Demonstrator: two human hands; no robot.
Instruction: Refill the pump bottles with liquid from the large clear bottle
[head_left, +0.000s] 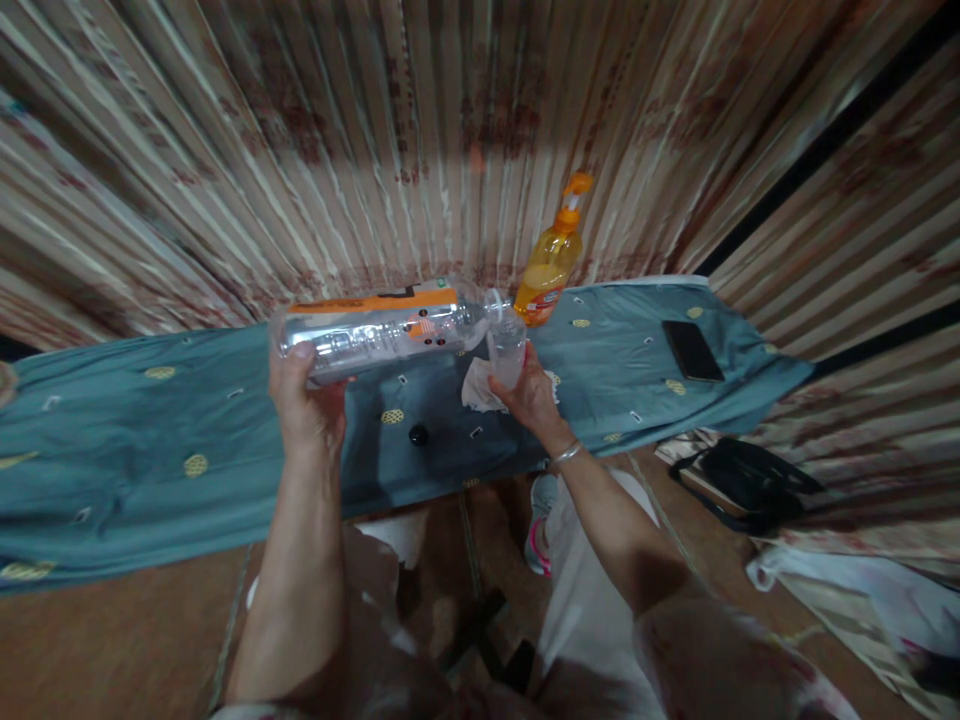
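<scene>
My left hand [309, 395] is closed around the base end of a large clear plastic bottle [375, 328] with an orange and silver label. The bottle lies nearly level in the air, its neck pointing right. At its mouth is a clear plastic cup [507, 350], which my right hand [531, 388] grips from the right side. Whether liquid is flowing between them I cannot tell. Beneath the cup a crumpled whitish cloth or tissue [480, 388] lies on the table. A small black bottle cap [418, 435] rests on the tablecloth between my forearms.
An orange pump bottle [547, 275] stands just behind the cup. On the right of the teal tablecloth [225, 410] lies a dark phone [692, 350]. A black bag [750, 480] is low on the right, beside the table. Pleated curtains [337, 150] hang close behind.
</scene>
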